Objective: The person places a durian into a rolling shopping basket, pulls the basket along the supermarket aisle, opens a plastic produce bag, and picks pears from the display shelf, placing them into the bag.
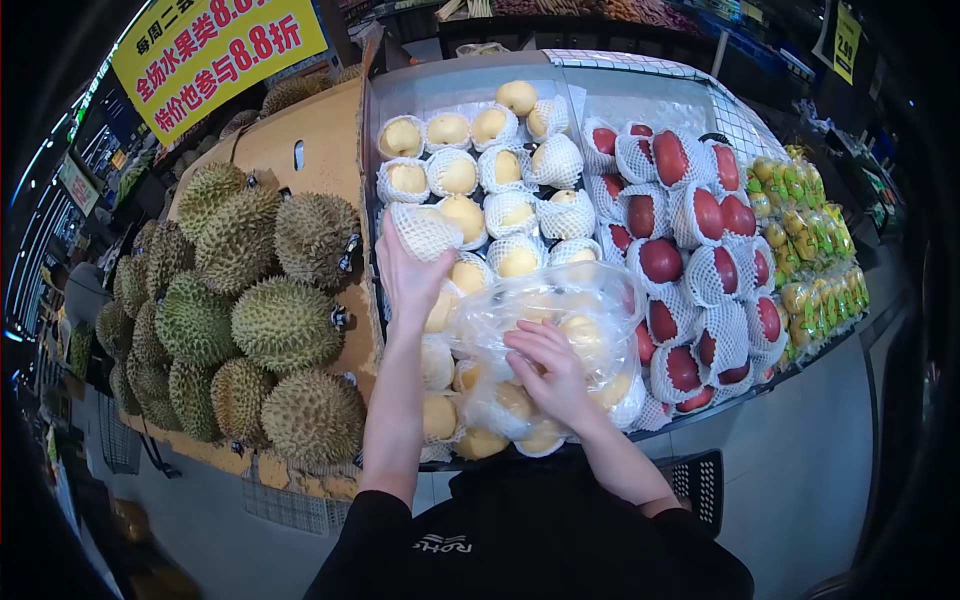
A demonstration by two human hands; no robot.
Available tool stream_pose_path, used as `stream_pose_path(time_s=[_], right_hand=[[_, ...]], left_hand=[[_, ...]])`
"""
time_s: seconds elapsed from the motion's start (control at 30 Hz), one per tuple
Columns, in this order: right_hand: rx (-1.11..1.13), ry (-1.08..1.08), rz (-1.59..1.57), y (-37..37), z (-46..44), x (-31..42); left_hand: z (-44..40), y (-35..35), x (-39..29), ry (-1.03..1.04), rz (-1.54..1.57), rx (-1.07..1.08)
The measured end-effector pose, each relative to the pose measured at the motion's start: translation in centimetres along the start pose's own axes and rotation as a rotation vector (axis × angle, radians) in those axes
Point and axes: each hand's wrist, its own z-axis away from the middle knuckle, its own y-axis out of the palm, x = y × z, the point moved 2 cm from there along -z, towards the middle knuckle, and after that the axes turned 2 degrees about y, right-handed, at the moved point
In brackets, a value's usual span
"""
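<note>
Pale yellow pears (pixel 448 128) in white foam nets stand in rows in the display. At their left side my left hand (pixel 408 270) is closed round a net-wrapped pear (pixel 424 232), whose foam covers most of it. My right hand (pixel 545 365) lies over a clear plastic bag (pixel 600 300), its fingers bent against the film. Yellowish fruit shows through the bag, which rests on the pears near the front edge. Whether the right fingers pinch the film is hard to see.
Spiky durians (pixel 287 322) are heaped on cardboard (pixel 335 140) at the left. Red fruits in foam nets (pixel 660 260) lie right of the pears, with bagged yellow-green fruit (pixel 800 235) beyond. A yellow sign (pixel 215 60) hangs at the upper left.
</note>
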Motion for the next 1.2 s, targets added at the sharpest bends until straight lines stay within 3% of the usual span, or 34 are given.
stream_pose_path(time_s=[0.07,0.1,0.17,0.23,0.3,0.4,0.47,0.57,0.63,0.8,0.9,0.97,1.2], right_hand=[[-0.01,-0.029,0.006,0.2,0.1,-0.2],[-0.022,-0.009,0.007,0.2,0.2,-0.2],[-0.044,-0.036,0.003,0.1,0.2,-0.2],[-0.047,-0.029,0.002,0.2,0.3,-0.1],[-0.041,-0.03,0.004,0.2,0.3,-0.2],[-0.008,-0.165,0.071,0.0,0.8,-0.5],[-0.035,-0.354,0.157,0.0,1.3,-0.6],[-0.034,-0.453,0.126,-0.9,1.9,0.2],[-0.015,-0.454,0.11,-1.8,2.1,1.1],[0.084,-0.447,0.103,-5.0,2.6,2.1],[-0.026,-0.316,0.224,-7.9,2.5,1.5],[-0.117,0.095,0.254,-9.6,1.8,0.8],[0.09,0.149,0.311,-11.6,2.3,-2.8]], left_hand=[[0.0,-1.6,-1.6,-0.01,0.057,-0.08],[-0.2,-1.7,-1.2,0.081,0.107,-0.136],[0.2,-2.5,-2.4,0.096,0.503,-0.124],[2.3,-4.2,-5.9,-0.092,0.971,0.02],[4.7,-4.3,-7.7,-0.123,1.092,0.113],[8.0,-2.4,-9.0,-0.308,1.376,0.468],[8.4,-1.3,-9.4,-0.352,1.375,0.576],[8.0,0.1,-9.5,-0.405,1.36,0.744],[7.8,0.9,-9.8,-0.344,1.198,0.833],[7.8,2.5,-10.2,-0.186,0.908,0.827],[7.5,3.1,-9.8,-0.043,0.664,0.808],[7.3,3.3,-9.6,0.051,0.53,0.797],[7.0,4.0,-10.5,0.188,0.465,0.934]])
